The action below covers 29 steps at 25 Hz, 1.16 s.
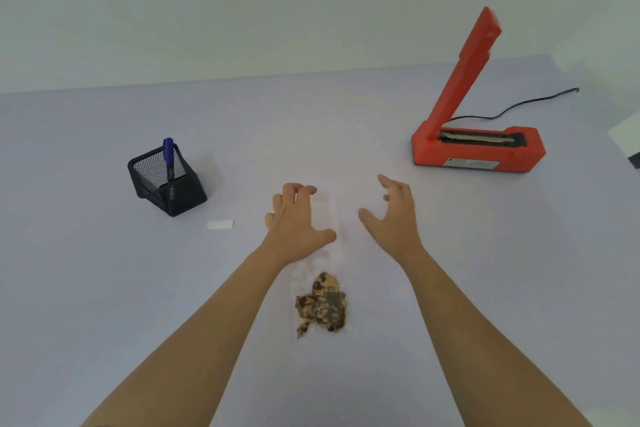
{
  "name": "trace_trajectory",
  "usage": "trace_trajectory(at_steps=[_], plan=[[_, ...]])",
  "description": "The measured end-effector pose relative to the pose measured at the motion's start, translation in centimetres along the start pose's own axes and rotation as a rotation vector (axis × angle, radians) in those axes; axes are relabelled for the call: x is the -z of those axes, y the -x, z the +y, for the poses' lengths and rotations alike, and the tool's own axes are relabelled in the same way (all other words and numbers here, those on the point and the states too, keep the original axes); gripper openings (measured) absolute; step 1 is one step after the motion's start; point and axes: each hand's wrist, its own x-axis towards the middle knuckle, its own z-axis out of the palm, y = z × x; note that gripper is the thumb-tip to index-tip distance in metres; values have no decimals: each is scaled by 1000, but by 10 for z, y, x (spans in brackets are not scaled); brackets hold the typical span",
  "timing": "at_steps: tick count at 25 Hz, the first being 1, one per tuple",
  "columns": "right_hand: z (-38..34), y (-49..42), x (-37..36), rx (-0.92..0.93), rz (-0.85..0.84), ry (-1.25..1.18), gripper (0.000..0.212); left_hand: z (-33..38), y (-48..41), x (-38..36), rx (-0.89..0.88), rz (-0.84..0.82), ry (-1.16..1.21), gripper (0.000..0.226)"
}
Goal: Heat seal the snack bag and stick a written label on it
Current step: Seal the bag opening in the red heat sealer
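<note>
A clear snack bag (330, 218) lies flat on the table, its brown snacks (321, 305) bunched at the near end. My left hand (294, 215) hovers over the bag's far, empty end with fingers spread, partly covering it. My right hand (391, 215) is just right of the bag, fingers apart, holding nothing. A red heat sealer (478, 149) stands at the far right with its arm raised. A small white label (220, 224) lies to the left of my left hand. A blue pen (169, 163) stands in a black mesh holder (166, 180).
The sealer's black cord (519, 104) runs off toward the table's far right edge. The table (104, 288) is covered in pale lilac. A white wall rises behind it. A white object (628, 135) sits at the right edge.
</note>
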Motion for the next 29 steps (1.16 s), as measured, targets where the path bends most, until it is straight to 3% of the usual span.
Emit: trace_trajectory(at_steps=[3,5,7,11,15,20,29], plan=[[21,-25,51,50,347,53,46,48,-29,-10,-58,4,29,76],[38,-47,87,40,476,151,46,80,-50,-21,-60,-34,83,75],[95,-102,168,-59,545,241,54,152,-104,-69,5,-110,179,75],[146,-124,214,-285,405,302,84,181,-122,-99,102,-126,359,73],[142,-117,205,-321,174,84,90,184,-121,-93,24,-59,516,57],[134,-72,190,-323,223,-63,82,181,-109,-88,29,22,525,56],[132,29,168,-311,196,-8,86,145,-54,-93,16,17,448,55]])
